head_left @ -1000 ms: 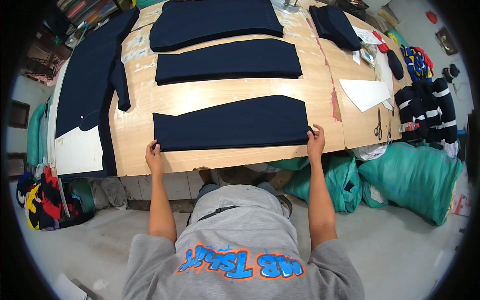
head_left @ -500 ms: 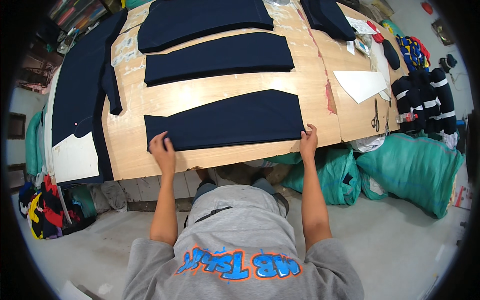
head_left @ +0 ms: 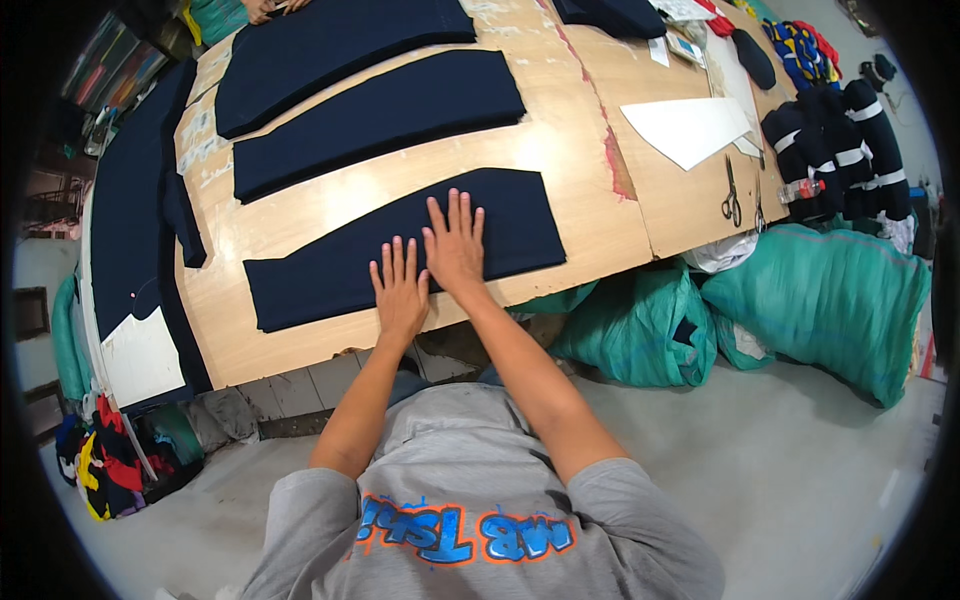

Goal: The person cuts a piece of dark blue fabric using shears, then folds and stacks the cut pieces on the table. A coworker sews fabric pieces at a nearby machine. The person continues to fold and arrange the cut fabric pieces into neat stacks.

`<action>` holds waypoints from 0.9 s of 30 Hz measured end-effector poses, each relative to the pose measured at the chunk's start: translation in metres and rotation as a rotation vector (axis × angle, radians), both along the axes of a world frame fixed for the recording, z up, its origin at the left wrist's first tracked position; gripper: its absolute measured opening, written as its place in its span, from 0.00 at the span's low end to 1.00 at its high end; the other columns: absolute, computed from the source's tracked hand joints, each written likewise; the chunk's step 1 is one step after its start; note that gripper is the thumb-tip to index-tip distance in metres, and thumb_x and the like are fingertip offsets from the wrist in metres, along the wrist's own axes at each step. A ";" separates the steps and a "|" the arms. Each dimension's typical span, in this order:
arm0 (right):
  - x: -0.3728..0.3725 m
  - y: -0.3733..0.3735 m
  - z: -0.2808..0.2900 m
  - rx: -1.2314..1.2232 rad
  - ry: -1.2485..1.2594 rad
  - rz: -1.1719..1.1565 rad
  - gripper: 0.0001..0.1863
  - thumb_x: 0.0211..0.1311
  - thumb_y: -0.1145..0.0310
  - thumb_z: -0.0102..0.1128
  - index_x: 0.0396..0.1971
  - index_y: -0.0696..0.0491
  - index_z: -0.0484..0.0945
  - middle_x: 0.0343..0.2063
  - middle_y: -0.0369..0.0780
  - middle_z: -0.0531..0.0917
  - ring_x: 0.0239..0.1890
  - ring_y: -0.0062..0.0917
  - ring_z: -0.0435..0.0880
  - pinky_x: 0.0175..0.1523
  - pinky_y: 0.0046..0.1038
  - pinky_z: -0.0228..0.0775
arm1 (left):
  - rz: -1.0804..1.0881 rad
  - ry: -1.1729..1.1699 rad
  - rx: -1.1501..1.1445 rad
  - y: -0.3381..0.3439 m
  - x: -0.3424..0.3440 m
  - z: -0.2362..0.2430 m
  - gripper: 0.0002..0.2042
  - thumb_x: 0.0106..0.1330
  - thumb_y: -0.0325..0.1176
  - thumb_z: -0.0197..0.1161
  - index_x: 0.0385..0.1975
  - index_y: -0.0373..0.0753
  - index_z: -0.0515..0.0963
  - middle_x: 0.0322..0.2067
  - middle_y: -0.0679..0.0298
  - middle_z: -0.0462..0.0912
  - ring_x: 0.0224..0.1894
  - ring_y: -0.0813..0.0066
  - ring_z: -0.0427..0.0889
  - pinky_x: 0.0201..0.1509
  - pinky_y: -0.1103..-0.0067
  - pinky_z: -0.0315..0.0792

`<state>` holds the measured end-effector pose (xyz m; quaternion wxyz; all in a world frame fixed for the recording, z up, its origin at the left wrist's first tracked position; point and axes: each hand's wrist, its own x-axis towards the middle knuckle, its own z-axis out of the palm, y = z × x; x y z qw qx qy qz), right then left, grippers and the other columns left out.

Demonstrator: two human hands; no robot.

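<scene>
A stack of navy cut fabric pieces (head_left: 325, 275), sleeve-like in outline, lies along the near edge of the wooden table (head_left: 590, 235). Flat on its middle rests my right hand (head_left: 457, 245), fingers spread and pointing away from me. Beside it, a little nearer and to the left, my left hand (head_left: 402, 295) also presses on the cloth with its fingers apart. Neither hand grips anything. A similar navy stack (head_left: 380, 130) lies just beyond, and a wider navy stack (head_left: 340, 60) farther back.
Navy fabric with a white pattern piece (head_left: 145, 350) covers the left end. At right are a white pattern sheet (head_left: 690, 130), scissors (head_left: 732, 195) and dark rolls (head_left: 850, 140). Green sacks (head_left: 820, 310) stand below. Another person's hands (head_left: 270, 8) show at the far edge.
Both hands have left the near stack's two ends and come together on top of its middle. The view has shifted and tilted. Another person's hands have appeared at the far edge.
</scene>
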<state>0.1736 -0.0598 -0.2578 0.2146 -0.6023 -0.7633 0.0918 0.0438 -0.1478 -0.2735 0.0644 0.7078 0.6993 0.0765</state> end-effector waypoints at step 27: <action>0.154 -0.002 0.041 -0.013 0.167 0.000 0.34 0.61 0.90 0.50 0.68 0.51 0.77 0.71 0.57 0.71 0.73 0.54 0.69 0.77 0.48 0.63 | -0.068 -0.244 0.210 -0.068 -0.070 0.017 0.20 0.77 0.32 0.62 0.68 0.43 0.78 0.71 0.57 0.75 0.75 0.57 0.71 0.80 0.56 0.61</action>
